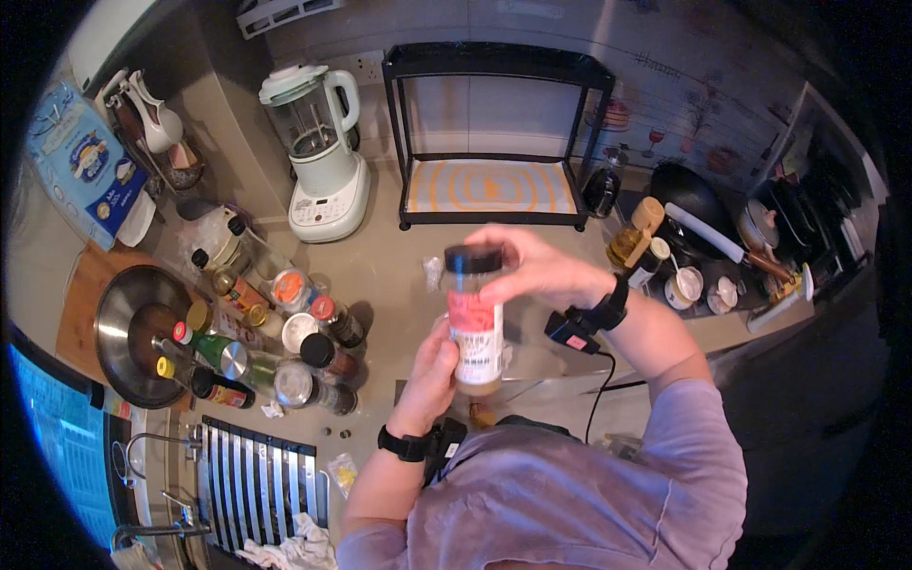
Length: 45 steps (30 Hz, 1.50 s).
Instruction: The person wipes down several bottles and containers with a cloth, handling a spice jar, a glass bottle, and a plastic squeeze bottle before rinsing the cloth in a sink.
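Observation:
A seasoning jar (476,349) with a red and white label and a black lid (473,258) is held nearly upright in front of me, over the counter's front edge. My left hand (433,372) grips its lower side, with the fingers mostly hidden behind the jar. Around the top is my right hand (538,267), its thumb against the neck and its forefinger by the lid. The lid is on the jar. Below the label, a light brown content shows through the jar's base. A small crumpled clear wrapper (432,273) lies on the counter (399,299) behind the jar.
Several bottles and jars crowd the left, near a metal wok (142,335). A blender (320,157) and a black two-tier rack (491,219) stand at the back. A roll-up drying rack (260,477) covers the sink. Pans and a white ceramic pot (682,288) fill the right.

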Each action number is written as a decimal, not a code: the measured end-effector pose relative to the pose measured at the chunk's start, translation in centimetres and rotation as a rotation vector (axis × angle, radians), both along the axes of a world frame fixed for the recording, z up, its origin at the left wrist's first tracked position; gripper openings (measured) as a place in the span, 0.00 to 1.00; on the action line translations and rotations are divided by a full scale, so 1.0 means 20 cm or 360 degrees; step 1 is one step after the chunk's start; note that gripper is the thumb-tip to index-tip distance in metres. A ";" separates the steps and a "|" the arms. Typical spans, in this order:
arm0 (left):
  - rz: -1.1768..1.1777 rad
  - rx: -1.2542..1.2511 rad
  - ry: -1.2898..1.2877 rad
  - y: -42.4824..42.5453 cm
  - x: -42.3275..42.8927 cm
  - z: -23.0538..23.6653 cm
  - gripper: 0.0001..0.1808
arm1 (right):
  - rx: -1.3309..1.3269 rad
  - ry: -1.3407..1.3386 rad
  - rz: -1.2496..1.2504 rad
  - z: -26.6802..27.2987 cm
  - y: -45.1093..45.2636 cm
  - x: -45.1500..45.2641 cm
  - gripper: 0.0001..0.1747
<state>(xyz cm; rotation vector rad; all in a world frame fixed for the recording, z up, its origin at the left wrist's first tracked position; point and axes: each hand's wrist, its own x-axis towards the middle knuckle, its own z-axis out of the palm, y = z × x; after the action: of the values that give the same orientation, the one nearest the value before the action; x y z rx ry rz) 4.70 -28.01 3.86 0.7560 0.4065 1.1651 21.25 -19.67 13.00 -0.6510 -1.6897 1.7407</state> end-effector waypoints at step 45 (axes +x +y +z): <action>0.0283 -0.0405 0.0682 0.50 -0.03 -0.32 0.08 | 0.0400 -0.0444 -0.0933 -0.58 2.01 -0.29 0.20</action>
<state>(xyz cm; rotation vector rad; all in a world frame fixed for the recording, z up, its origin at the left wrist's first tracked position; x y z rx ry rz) 4.10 -18.10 -2.59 0.7543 0.9777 1.0856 15.55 20.47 1.41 -1.1693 -1.6366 1.0462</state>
